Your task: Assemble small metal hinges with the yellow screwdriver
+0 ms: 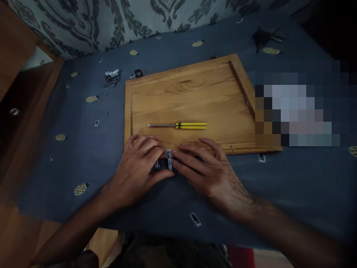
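Curving inward, fingers around metal fitting

Room over far half of wood panel; scrwdrvr in way nearer; L hand & R hand crowd nr edge.

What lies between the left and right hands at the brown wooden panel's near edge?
In the head view, a small silver metal fitting lies between the left hand and right hand.

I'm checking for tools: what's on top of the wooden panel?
A yellow-handled screwdriver lies on the wooden panel. At the panel's near edge, a small metal fitting sits between the left hand and right hand. What the hands cover there cannot be seen.
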The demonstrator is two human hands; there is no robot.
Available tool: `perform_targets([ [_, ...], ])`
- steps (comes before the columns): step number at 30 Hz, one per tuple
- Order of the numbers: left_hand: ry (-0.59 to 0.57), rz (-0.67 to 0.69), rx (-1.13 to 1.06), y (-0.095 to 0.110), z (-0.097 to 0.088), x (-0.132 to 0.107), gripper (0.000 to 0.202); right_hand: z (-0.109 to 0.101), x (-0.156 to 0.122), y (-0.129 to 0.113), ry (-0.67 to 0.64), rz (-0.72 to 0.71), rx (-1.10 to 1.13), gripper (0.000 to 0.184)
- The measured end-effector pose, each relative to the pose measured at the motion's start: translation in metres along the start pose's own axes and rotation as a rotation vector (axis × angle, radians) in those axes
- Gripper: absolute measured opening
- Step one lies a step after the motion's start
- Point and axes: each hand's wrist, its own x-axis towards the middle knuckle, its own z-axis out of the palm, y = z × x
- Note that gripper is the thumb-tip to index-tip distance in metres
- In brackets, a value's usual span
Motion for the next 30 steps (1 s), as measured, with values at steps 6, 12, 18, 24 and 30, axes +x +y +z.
perform_targets([
  [6,0.017,-0.002,0.002,0.0004,0.0011,-0.0005,0.030,-0.0008,0.0003,0.0001,0.017,0.006,-0.030,0.025],
  [12,0.005,-0.007,0.002,0.0017,0.0011,0.0008,0.030,-0.0025,0.0009,-0.0011,-0.004,0.006,0.003,0.023],
  [18,0.013,-0.014,-0.006,0.0012,0.0015,0.0004,0.026,-0.0020,-0.0005,-0.0006,-0.029,0.005,0.022,0.019],
  [24,-0.003,0.006,0.044,0.0009,0.0006,-0.0003,0.031,-0.0020,0.0007,-0.0019,-0.015,-0.011,-0.031,0.018],
  [30,0.014,-0.026,0.044,-0.0015,-0.0053,-0.0024,0.039,-0.0036,0.0012,-0.0008,-0.024,-0.030,-0.052,0.014],
])
